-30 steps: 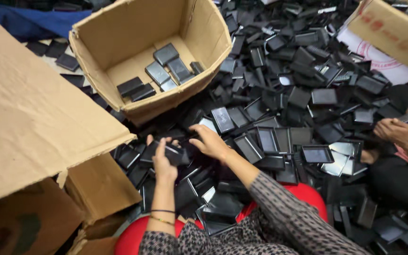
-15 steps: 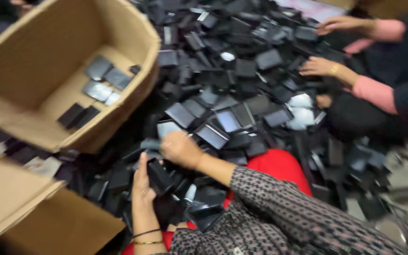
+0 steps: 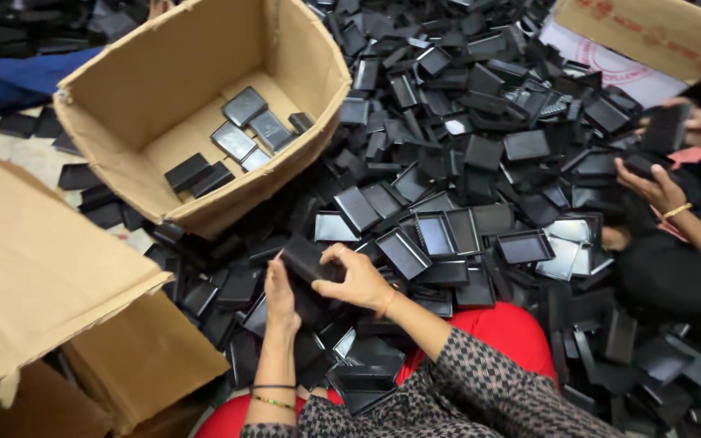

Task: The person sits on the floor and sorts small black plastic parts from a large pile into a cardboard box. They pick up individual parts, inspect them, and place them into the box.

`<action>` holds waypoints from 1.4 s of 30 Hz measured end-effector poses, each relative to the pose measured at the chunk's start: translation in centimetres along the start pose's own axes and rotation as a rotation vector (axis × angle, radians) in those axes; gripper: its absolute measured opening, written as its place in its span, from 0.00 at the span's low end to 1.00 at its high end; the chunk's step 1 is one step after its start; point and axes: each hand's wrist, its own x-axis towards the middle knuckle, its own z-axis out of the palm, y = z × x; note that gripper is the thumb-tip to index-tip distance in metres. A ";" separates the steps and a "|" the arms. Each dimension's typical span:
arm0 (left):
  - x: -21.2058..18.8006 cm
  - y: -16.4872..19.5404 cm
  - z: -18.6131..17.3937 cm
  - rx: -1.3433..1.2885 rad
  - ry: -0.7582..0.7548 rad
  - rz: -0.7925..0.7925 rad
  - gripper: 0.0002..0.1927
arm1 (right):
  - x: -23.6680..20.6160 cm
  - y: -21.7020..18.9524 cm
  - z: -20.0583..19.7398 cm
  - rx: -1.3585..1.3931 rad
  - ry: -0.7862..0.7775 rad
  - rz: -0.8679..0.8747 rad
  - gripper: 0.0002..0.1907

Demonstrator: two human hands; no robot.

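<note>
Both hands now joined on 1 black tray (image 3: 306, 258), lifted just above black tray pile (image 3: 480, 154); 1.0 s ago hands were spread on pile, right reaching among loose pieces. Left hand (image 3: 279, 294) braces tray's near edge, fingers curled; right hand (image 3: 359, 280) closed over its right side. Reads as pick completed. Open cardboard box (image 3: 123, 174) near, up-left (several trays already inside). Co-worker's hands (image 3: 655, 186) at right edge, apart.
</note>
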 end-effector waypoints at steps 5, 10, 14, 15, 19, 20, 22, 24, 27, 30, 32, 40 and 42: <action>-0.2 1.2 0.5 -0.161 0.091 -0.044 0.41 | -2.2 -1.1 2.6 0.227 -0.036 0.164 0.29; -0.8 0.5 1.4 -0.147 0.074 0.040 0.39 | -2.3 -1.2 3.4 0.110 0.012 0.212 0.32; -1.3 0.2 2.5 -0.062 0.110 0.115 0.32 | -2.3 -0.5 3.3 -0.012 0.055 -0.064 0.30; -1.5 0.4 2.7 -0.071 0.105 0.117 0.31 | -2.4 -0.3 3.3 0.003 0.041 -0.065 0.29; -2.1 2.0 3.3 -0.321 -0.006 0.117 0.29 | -2.8 0.7 3.6 0.744 -0.081 0.246 0.30; -2.3 2.2 3.5 -0.299 -0.032 0.121 0.29 | -2.8 1.0 3.7 0.807 -0.071 0.347 0.28; -2.2 2.6 3.5 -0.263 -0.081 0.136 0.29 | -2.5 1.5 3.6 0.924 -0.058 0.552 0.25; -1.8 2.7 3.1 -0.231 -0.112 0.049 0.28 | -2.1 1.9 3.1 0.847 -0.031 0.524 0.23; -0.8 2.9 2.1 0.082 -0.047 0.136 0.23 | -1.5 2.1 1.6 0.536 -0.044 0.282 0.23; -0.6 2.9 1.6 0.427 0.014 0.149 0.15 | -1.7 1.9 0.5 0.284 -0.073 0.239 0.22; -1.0 2.7 1.8 0.613 0.057 0.163 0.15 | -2.4 1.4 0.3 0.384 -0.067 0.327 0.20; 0.3 2.4 0.6 -0.114 -0.026 0.282 0.25 | 0.9 -5.8 -1.4 -0.115 0.399 -0.117 0.18; 1.5 2.3 -1.4 -0.299 0.195 0.157 0.26 | 5.4 -8.4 -3.8 -0.271 0.679 -0.605 0.18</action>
